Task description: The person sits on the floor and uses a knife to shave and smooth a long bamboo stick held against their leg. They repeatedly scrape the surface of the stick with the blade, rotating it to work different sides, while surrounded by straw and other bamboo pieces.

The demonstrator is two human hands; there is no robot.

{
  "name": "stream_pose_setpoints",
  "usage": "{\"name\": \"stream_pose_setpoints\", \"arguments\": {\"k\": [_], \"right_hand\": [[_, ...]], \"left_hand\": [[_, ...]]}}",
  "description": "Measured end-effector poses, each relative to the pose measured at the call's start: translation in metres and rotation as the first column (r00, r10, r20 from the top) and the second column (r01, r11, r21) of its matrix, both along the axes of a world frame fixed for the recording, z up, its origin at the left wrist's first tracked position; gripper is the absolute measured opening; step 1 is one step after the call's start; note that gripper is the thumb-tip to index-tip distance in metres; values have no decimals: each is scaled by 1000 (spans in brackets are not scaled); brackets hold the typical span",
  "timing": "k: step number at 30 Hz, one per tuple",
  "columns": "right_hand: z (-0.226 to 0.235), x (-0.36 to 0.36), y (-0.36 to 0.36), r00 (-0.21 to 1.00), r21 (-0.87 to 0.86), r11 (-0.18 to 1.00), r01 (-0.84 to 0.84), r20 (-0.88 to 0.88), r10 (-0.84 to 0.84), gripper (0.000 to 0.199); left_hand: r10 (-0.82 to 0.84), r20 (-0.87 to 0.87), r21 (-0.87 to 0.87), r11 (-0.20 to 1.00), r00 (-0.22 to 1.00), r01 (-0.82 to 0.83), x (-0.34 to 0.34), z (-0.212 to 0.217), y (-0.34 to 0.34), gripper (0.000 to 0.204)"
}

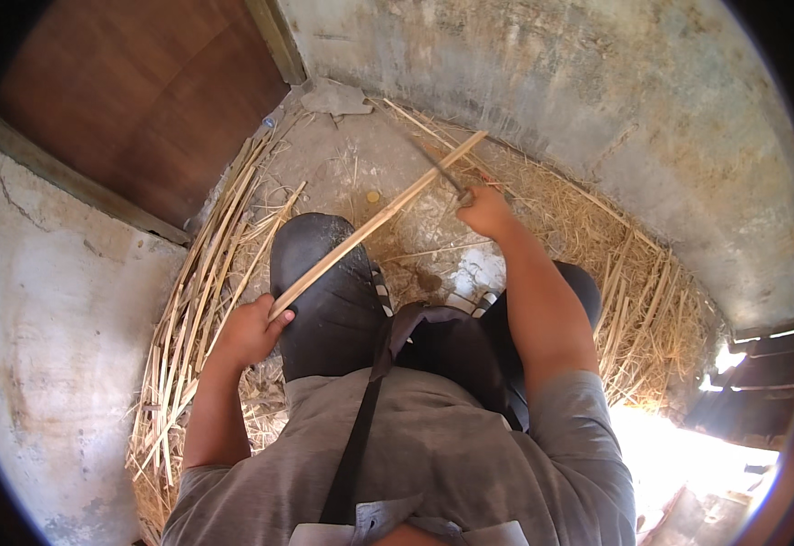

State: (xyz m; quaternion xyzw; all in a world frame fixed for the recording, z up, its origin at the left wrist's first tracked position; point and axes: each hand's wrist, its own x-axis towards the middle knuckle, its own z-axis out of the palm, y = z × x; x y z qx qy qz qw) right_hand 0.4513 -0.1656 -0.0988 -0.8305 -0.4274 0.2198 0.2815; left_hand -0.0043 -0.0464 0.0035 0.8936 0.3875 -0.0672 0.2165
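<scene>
A long, pale bamboo strip [374,223] slants up and to the right across my raised left knee. My left hand [251,332] is closed round its lower end, beside the thigh. In my right hand [485,212] is the handle of a knife, held closed in the fist. The knife's thin dark blade [435,165] points up and left and crosses the strip near its far end. Motion blurs the blade's tip, and I cannot tell whether the edge touches the bamboo.
Many split bamboo strips [198,314] lie along the left wall. Shavings [638,300] and more strips heap along the right wall [597,82]. A brown wooden panel [151,91] stands at the far left. A flat grey slab [336,97] lies in the far corner.
</scene>
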Motion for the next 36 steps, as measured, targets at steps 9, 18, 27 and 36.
{"name": "stream_pose_setpoints", "arguments": {"k": [9,18,27,36], "right_hand": [[21,-43,-5,945,-3,973,-230,238,224,38],[58,-74,0,905,-164,939,-301,262,336,29],[2,-9,1,977,21,999,-28,210,23,28],[64,-81,0,868,-125,904,-408,252,427,26]], "left_hand": [[11,50,14,1000,999,-11,-2,-9,-6,38],[38,15,62,997,999,-39,3,-1,-10,38],[23,66,71,997,998,-28,2,-5,-7,36],[8,49,76,997,999,-12,-1,-11,-4,35]]}}
